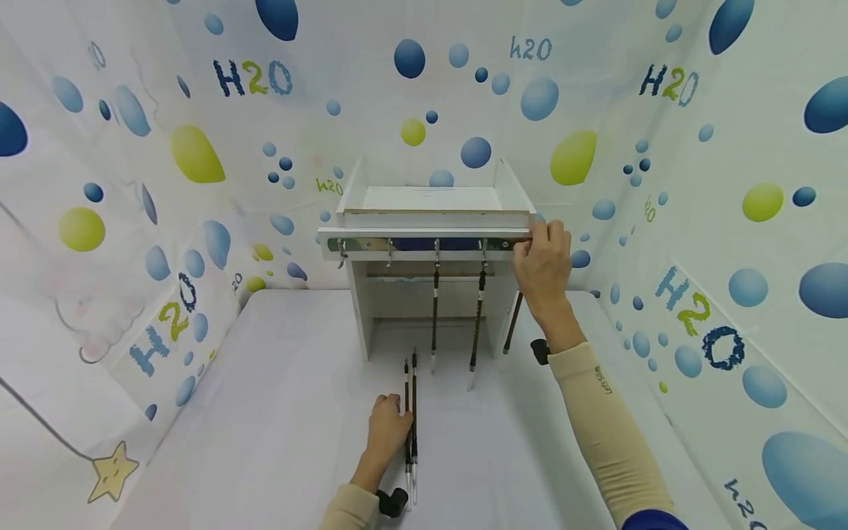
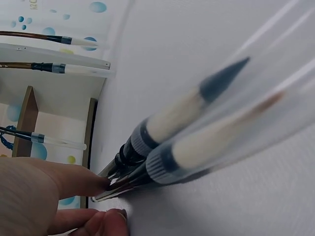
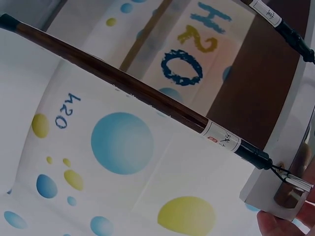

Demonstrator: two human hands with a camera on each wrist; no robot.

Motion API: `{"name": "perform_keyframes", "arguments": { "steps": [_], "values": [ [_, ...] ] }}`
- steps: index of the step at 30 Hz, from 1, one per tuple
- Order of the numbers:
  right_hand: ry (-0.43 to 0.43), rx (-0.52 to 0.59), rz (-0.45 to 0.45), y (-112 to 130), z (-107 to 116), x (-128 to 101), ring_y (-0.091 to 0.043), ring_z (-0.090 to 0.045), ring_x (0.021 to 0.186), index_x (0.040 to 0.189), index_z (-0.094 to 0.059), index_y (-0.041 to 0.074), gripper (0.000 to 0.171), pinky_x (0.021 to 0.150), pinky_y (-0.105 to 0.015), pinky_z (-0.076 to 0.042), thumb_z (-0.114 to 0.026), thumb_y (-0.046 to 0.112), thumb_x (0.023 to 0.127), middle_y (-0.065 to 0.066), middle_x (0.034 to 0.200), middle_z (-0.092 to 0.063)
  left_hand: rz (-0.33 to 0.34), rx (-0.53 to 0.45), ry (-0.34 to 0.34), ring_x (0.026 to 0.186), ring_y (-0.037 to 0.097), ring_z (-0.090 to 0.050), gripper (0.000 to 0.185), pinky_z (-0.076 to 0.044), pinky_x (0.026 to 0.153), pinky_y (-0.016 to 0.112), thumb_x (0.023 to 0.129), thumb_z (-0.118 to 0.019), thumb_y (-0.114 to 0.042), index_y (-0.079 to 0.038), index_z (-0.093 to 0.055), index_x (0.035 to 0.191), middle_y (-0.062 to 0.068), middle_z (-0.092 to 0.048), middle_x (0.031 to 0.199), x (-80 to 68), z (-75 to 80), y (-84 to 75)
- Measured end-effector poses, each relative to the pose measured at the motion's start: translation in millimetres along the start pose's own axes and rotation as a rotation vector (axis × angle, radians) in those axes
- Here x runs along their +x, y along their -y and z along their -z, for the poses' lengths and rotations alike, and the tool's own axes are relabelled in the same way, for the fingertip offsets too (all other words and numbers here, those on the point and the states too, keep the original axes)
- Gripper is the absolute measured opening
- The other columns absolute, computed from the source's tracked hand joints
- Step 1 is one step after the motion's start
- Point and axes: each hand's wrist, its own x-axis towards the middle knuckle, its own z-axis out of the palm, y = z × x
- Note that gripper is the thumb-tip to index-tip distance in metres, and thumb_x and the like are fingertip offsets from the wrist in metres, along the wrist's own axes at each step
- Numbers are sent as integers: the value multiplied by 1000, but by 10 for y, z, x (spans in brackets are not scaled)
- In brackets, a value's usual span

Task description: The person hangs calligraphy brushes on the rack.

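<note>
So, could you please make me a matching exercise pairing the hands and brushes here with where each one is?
Things:
1. right hand
2. left hand
3. two hanging brushes
4. rack top shelf

Places or states:
a. dangling from hooks on the metal rail
b. bare, nothing on it
c. at the rail's right end
d. holding two brushes on the table

Pairs: 1-c, 2-d, 3-a, 4-b

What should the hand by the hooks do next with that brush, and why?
Probably slip the loop onto the end hook and let go: the right hand pinches at the hook rail's right end, with a brush dangling just below it.
</note>
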Motion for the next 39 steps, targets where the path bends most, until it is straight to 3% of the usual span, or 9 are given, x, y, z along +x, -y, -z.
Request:
{"name": "perform_keyframes", "arguments": {
  "steps": [4,11,19,25,32,39],
  "values": [
    [-3,1,-7,-1,5,-5,-37,-49,77,87,-55,-4,6,65,-45,-44,-56,2,87,-21,88,-50,-6,27,2,85,38,-67,38,-57,73,46,83,-70,-6,17,-64,113,28,-62,104,8,-20,-19],
    [-5,-2,-3,-14,1,-1,-37,-49,77,86,-55,-4,7,65,-45,-45,-55,3,88,-21,88,-50,-17,60,9,74,29,-65,30,-56,64,41,82,-68,-1,17,-66,106,26,-62,97,21,-17,-61],
    [-7,-10,4,-20,-3,17,-38,-50,76,87,-56,-4,7,65,-44,-45,-54,3,87,-21,88,-51,-24,51,-18,73,29,-63,25,-55,62,41,78,-65,2,16,-67,100,23,-64,88,67,-21,-58],
    [-19,1,1,-11,-11,19,-38,-49,76,86,-55,-4,6,65,-45,-45,-56,2,86,-21,88,-51,12,14,-33,72,28,-60,24,-52,62,41,74,-67,0,13,-66,95,21,-64,85,92,-34,-24],
    [-4,-6,-3,-9,-13,9,-37,-50,78,87,-55,-4,5,66,-44,-45,-56,1,88,-21,89,-51,31,-19,-51,64,21,-60,30,-51,55,34,75,-69,-1,12,-66,101,17,-70,80,84,9,5],
    [3,-10,-11,3,3,5,-38,-50,78,88,-56,-5,8,66,-46,-46,-56,3,87,-22,90,-51,26,-40,-63,62,18,-63,34,-48,50,29,79,-68,-1,12,-64,110,17,-73,83,91,143,-75]
  ]
}}
